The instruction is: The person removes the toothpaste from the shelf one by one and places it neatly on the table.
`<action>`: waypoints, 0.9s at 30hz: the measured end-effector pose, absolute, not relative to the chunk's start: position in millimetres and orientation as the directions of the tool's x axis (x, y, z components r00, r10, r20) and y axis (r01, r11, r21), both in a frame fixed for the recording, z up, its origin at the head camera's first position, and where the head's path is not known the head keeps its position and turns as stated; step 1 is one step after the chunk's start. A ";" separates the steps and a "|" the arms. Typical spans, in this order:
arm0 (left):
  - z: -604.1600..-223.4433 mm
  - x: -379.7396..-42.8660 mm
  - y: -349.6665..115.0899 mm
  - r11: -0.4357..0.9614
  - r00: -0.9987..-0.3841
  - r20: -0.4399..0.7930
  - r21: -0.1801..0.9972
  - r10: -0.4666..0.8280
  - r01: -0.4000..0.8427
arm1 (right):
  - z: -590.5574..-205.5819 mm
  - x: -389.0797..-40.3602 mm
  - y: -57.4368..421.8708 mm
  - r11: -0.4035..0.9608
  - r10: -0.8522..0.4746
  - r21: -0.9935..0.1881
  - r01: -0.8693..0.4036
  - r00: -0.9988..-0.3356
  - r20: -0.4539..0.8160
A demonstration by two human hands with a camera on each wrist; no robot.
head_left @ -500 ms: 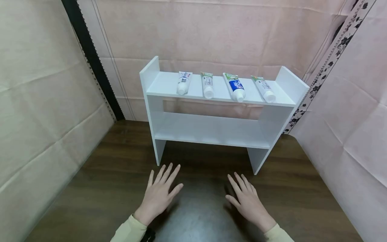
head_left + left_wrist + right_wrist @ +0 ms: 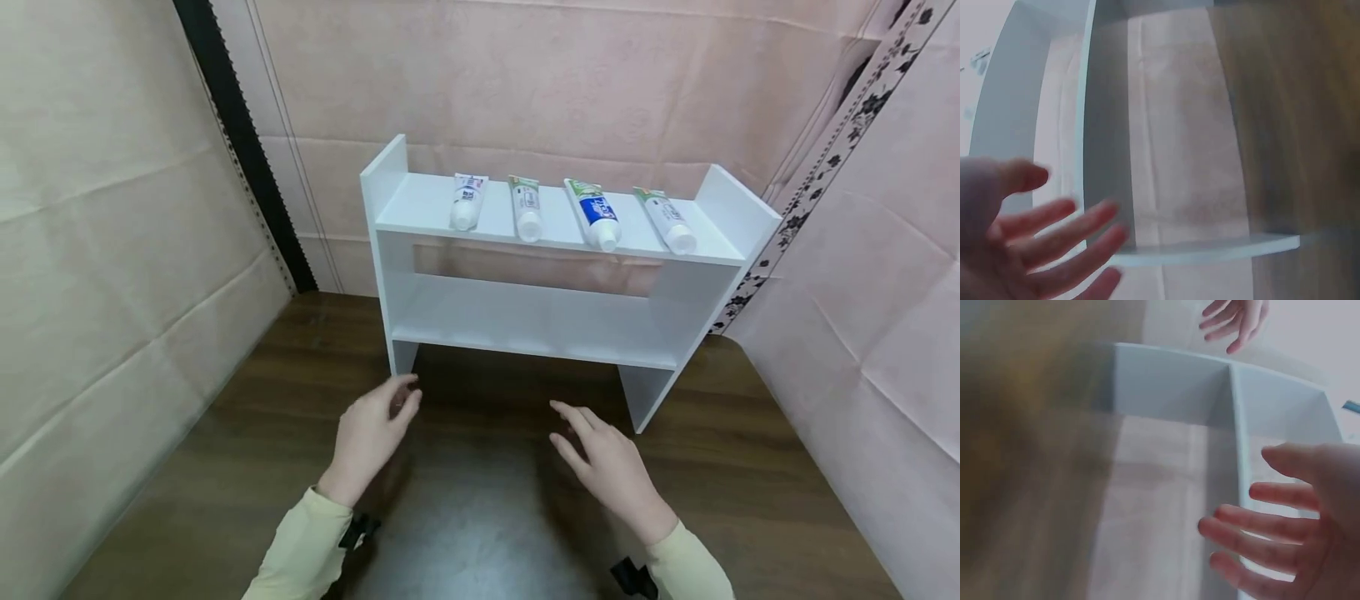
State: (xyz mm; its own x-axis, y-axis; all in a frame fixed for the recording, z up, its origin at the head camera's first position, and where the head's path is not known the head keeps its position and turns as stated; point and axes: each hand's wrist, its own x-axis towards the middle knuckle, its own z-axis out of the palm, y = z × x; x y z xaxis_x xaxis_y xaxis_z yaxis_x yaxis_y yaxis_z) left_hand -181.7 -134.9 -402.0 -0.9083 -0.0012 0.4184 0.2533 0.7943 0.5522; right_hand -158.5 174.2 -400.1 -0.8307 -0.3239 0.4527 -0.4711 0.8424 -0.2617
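Both hands are raised over the dark wooden table in front of a white two-tier shelf [image 2: 540,317], holding nothing. My left hand [image 2: 365,437] is by the shelf's left leg, its fingers loosely bent and spread apart in the left wrist view. My right hand [image 2: 611,467] hovers near the right leg, fingers relaxed and thumb apart. On the top tier lie several toothpaste tubes with caps toward me: a white one [image 2: 468,202] at left, a slim green-and-white one [image 2: 527,208], a blue-and-white one [image 2: 594,215] and a green-ended white one [image 2: 666,221] at right.
The shelf's lower tier [image 2: 532,317] is bare white board. Pale cloth walls [image 2: 127,250] enclose the wooden table [image 2: 480,517] at the left, back and right. A black strip [image 2: 247,150] runs down the back left corner, a floral-trimmed band [image 2: 840,142] down the right one.
My left hand has risen and shifted slightly left, its fingers bending from a flat spread. The right hand has also lifted and its fingers have relaxed. The head view has shifted slightly; the tubes stay in place.
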 end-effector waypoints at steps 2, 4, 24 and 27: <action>-396.1 -190.1 -140.0 0.764 -0.890 0.452 0.595 -0.059 0.252 | -386.9 -161.6 168.0 0.818 -0.336 -0.251 -0.518 -0.784 0.522; -389.9 -200.2 -145.5 0.717 -0.884 0.455 0.652 -0.110 0.246 | -372.2 -165.1 161.5 0.786 -0.347 -0.233 -0.572 -0.721 0.599; -384.8 -251.2 -144.9 0.466 -0.927 0.345 0.851 -0.148 0.243 | -249.5 -211.2 79.9 0.645 -0.495 -0.054 -0.762 -0.470 0.731; -386.8 -250.5 -140.6 0.437 -0.929 0.334 0.868 -0.157 0.238 | -240.3 -214.3 69.1 0.648 -0.532 0.010 -0.761 -0.443 0.722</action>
State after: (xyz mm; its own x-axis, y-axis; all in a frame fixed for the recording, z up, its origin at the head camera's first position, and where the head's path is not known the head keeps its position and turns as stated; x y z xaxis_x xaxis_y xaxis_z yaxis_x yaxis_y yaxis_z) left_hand -250.5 -140.6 -386.8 -0.9294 -0.1568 0.3342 0.2383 0.4365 0.8676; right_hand -214.3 69.1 -240.3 -0.4433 -0.5316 0.7217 -0.7614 0.6482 0.0097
